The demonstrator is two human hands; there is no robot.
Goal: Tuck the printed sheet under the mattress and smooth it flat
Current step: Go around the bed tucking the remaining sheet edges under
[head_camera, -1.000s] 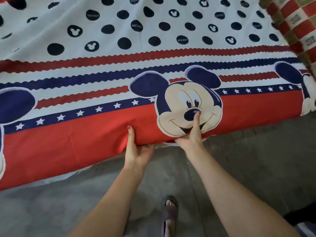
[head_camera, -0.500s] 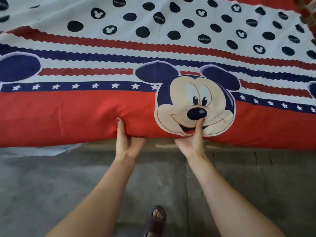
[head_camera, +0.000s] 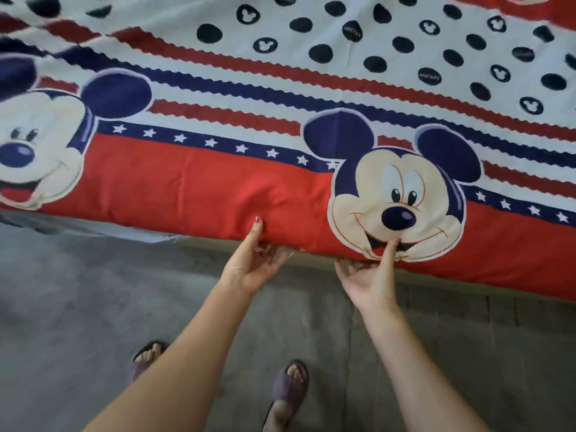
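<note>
- Printed sheet (head_camera: pixel 193 182): a cartoon-mouse print with a red border band, a starred blue stripe and dotted white field. It is draped over the mattress top and down its near side. The lower hem disappears under the bottom edge between the two hands.
- Mattress: fully covered, so only its shape shows. The near side faces the camera, which suggests the person stands at the bedside to work along the edge.
- Left hand (head_camera: pixel 252 263): palm up at the bottom edge, thumb pressed on the red band, fingers curled beneath. It is pinched on the sheet hem, probably to push cloth underneath.
- Right hand (head_camera: pixel 371 279): palm up just beside the printed face, thumb on the fabric, fingers spread below the edge. It is clamped on the sheet in the same manner, likely keeping the cloth taut.
- Loose pale cloth (head_camera: pixel 124 230): hangs below the edge to the left and is not yet tucked, so that stretch probably comes next.
- Floor (head_camera: pixel 78 307): grey, with two slippered feet near the bed.
</note>
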